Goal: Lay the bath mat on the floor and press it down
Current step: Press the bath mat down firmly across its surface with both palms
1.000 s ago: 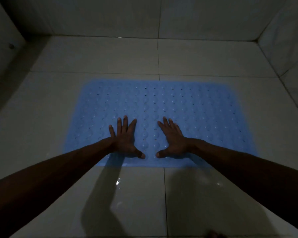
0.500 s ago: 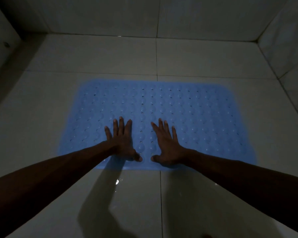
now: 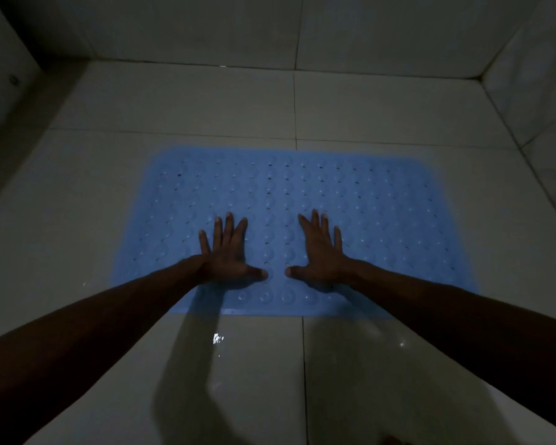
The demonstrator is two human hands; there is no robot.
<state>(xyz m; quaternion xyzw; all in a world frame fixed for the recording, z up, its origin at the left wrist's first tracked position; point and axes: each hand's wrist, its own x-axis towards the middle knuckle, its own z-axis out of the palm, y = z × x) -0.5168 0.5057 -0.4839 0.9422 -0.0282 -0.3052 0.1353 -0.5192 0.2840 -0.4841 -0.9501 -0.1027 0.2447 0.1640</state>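
Observation:
A light blue bath mat (image 3: 366,200) with rows of small bumps and holes lies flat on the pale tiled floor (image 3: 174,101). My left hand (image 3: 230,255) rests palm down on the mat's near middle, fingers spread. My right hand (image 3: 321,252) lies palm down beside it, a little to the right, fingers also spread. The two thumbs point at each other with a small gap between them. Neither hand holds anything. My forearms cover parts of the mat's near edge.
Tiled walls (image 3: 206,27) close in the floor at the back, left and right (image 3: 543,75). A small round fitting (image 3: 13,80) sits on the left wall. Wet glints (image 3: 218,338) show on the tiles just in front of the mat.
Both hands have shifted slightly farther onto the mat and a little apart, with the fingers still spread flat. The mat has stayed in place.

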